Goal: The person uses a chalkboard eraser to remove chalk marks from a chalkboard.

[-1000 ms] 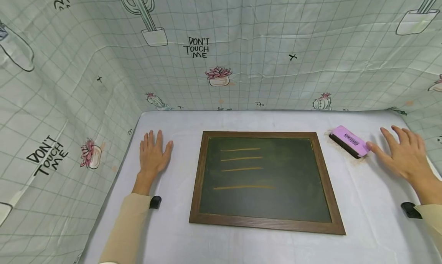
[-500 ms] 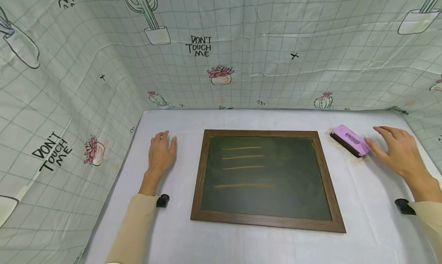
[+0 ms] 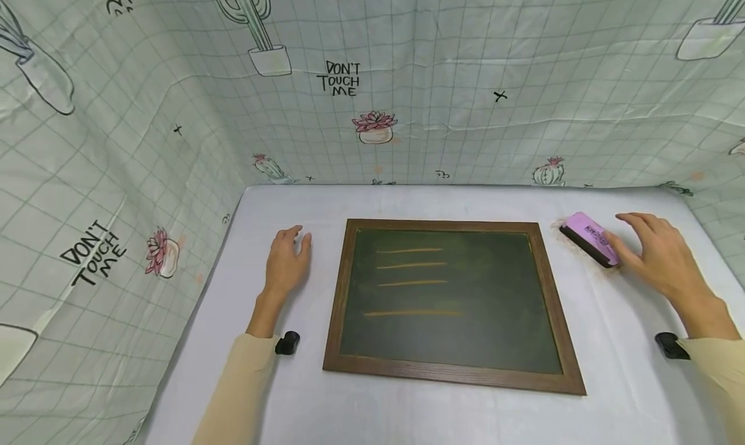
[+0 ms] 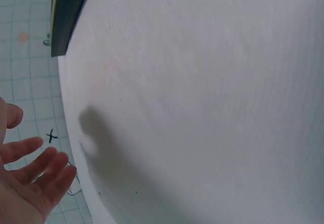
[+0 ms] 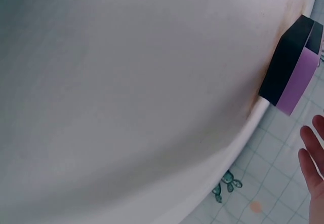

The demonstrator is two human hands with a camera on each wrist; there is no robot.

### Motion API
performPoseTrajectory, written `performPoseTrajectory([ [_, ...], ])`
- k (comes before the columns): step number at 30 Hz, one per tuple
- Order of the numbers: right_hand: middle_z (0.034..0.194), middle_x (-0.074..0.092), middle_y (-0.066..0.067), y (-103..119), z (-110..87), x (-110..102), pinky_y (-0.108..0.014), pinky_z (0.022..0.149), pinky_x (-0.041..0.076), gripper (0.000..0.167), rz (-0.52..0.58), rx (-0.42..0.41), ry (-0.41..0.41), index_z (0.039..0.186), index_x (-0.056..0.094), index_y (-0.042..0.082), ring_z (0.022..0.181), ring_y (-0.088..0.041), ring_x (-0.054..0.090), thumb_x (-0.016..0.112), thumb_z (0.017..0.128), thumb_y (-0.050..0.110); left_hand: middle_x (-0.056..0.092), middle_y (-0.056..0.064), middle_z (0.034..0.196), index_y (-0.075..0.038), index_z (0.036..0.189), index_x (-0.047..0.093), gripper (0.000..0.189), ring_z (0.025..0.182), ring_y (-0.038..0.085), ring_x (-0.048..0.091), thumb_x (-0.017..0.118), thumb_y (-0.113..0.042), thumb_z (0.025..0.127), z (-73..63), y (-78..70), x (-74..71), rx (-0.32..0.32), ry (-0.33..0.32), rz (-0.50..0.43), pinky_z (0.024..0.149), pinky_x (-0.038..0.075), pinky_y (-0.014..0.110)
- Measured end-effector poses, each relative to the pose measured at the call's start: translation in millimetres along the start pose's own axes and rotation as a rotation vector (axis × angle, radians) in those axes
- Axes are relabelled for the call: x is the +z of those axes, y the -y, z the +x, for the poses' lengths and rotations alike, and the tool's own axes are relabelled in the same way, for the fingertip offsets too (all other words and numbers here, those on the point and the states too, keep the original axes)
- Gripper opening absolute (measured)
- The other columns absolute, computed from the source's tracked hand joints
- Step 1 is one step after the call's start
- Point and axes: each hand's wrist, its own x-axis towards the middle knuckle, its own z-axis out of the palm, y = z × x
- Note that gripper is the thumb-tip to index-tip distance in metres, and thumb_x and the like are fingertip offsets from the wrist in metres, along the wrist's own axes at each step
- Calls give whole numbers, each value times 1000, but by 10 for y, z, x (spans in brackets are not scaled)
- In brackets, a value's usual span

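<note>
A chalkboard (image 3: 500,303) in a brown wooden frame lies on the table, with several yellowish chalk lines (image 3: 412,282) on its left half. To its right rests a purple eraser (image 3: 592,233) with a black felt underside, and dust marks the cloth around it. My right hand (image 3: 663,257) hovers at the eraser's right end, thumb overlapping its edge in the head view and fingers loosely bent. In the right wrist view, the fingers show apart from the eraser (image 5: 293,72). Left of the board, my left hand (image 3: 286,264) is held over the cloth with relaxed fingers and nothing in it.
A white cloth (image 3: 454,416) covers the table. Behind it and along the left side hangs a pale curtain (image 3: 442,57) with a grid, cactus drawings and lettering. Each wrist wears a black camera, such as the left one (image 3: 288,343).
My left hand has lifted from lying flat and moved right toward the board. My right hand has shifted left, closer over the eraser, its fingers more bent. Board and eraser stay put.
</note>
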Motion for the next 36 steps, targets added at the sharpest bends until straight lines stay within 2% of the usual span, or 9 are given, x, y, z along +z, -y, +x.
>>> performPoseTrajectory([
  [6, 123, 59, -35, 50, 47, 26, -68, 90, 36, 42, 47, -5, 4, 125, 61, -9, 112, -59, 51, 70, 96, 19, 58, 28, 129, 9, 139, 55, 44, 116, 41, 58, 54, -21, 107, -51, -63, 52, 16, 5, -66, 94, 48, 53],
  [13, 126, 55, -38, 100, 94, 85, -72, 94, 33, 46, 85, 33, 57, 131, 57, -8, 115, -61, 47, 68, 97, 21, 66, 26, 106, 13, 128, 61, 36, 100, 39, 64, 61, -13, 103, -100, -109, 161, 77, -26, -124, 88, 52, 50],
  [17, 127, 54, -39, 122, 104, 131, -72, 94, 33, 50, 83, 42, 74, 134, 56, -7, 115, -61, 47, 70, 96, 21, 67, 25, 101, 14, 124, 64, 33, 95, 38, 65, 63, -10, 101, -126, -136, 216, 102, -23, -146, 85, 53, 49],
  [23, 128, 50, -41, 155, 100, 183, -71, 93, 31, 52, 80, 62, 108, 135, 54, -8, 113, -61, 45, 71, 95, 22, 67, 24, 101, 12, 122, 65, 33, 94, 37, 66, 65, -11, 99, -169, -182, 269, 67, 15, -182, 84, 53, 48],
  [28, 132, 46, -42, 199, 110, 192, -71, 92, 31, 58, 54, 108, 188, 137, 50, -9, 115, -61, 42, 70, 96, 27, 67, 22, 102, 11, 123, 65, 34, 94, 34, 65, 66, -12, 99, -221, -219, 294, 38, 59, -185, 84, 52, 47],
  [36, 131, 41, -45, 217, 141, 198, -73, 89, 34, 73, 12, 171, 311, 144, 41, -11, 113, -61, 42, 71, 96, 35, 67, 22, 105, 10, 126, 63, 37, 96, 35, 66, 68, -14, 99, -277, -264, 318, 17, 140, -245, 85, 53, 47],
])
